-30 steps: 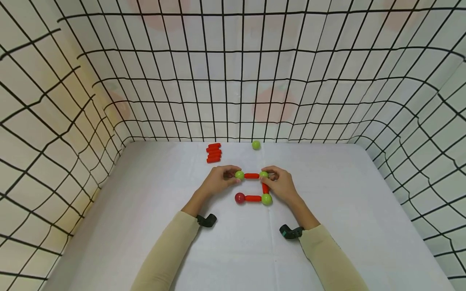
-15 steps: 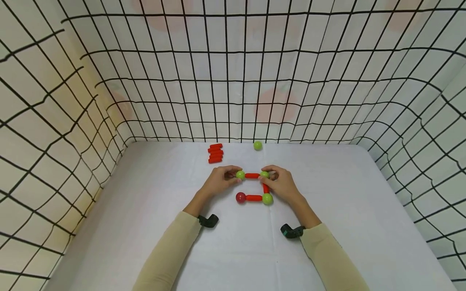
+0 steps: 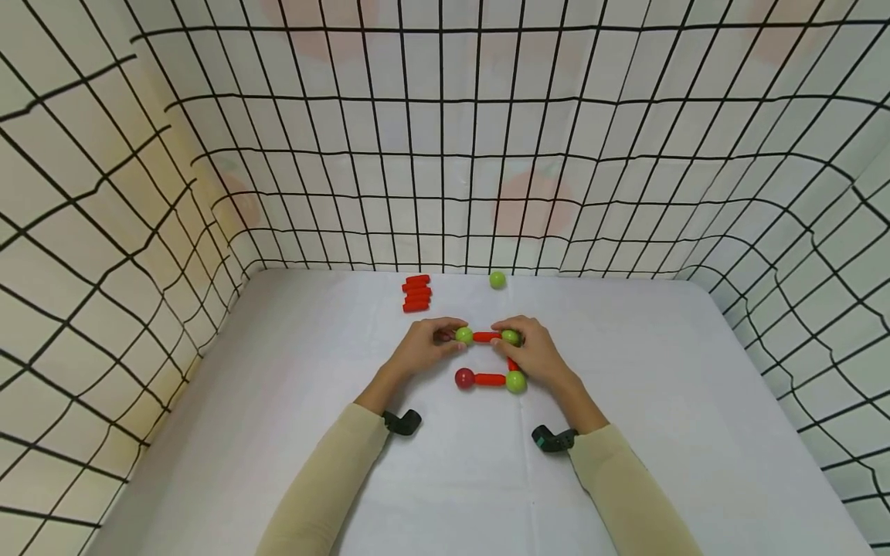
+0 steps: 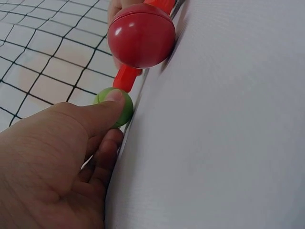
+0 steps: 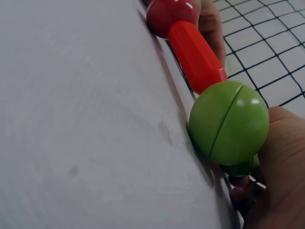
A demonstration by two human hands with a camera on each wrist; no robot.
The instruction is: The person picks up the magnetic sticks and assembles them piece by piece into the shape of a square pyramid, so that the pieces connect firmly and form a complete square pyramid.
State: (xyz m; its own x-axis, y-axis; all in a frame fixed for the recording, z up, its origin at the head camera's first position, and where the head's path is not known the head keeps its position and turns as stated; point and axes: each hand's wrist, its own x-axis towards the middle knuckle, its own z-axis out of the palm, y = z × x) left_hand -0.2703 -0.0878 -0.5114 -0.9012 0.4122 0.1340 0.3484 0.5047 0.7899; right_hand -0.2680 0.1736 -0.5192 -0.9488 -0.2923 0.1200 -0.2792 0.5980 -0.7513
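A U-shaped chain of balls and red rods lies on the white table. My left hand (image 3: 420, 344) pinches the green ball (image 3: 464, 335) at the chain's far-left end, thumb on top of it in the left wrist view. From that ball a red rod (image 3: 487, 337) runs to another green ball (image 3: 511, 337), which my right hand (image 3: 537, 354) grips, fingertips reaching over the rod's end. A second rod (image 3: 513, 364), partly covered by the right hand, leads down to a nearer green ball (image 5: 229, 123). There a third rod (image 5: 195, 55) joins a dark red ball (image 4: 141, 36).
Several loose red rods (image 3: 417, 293) lie stacked side by side beyond my left hand. A single green ball (image 3: 497, 280) sits near the table's back edge. Black wire mesh (image 3: 452, 154) surrounds the table (image 3: 445, 479) at the back and sides.
My right fingers have shifted left, from the corner green ball towards the rod beside it. The left hand keeps its pinch on its ball. The whole view has drifted slightly.
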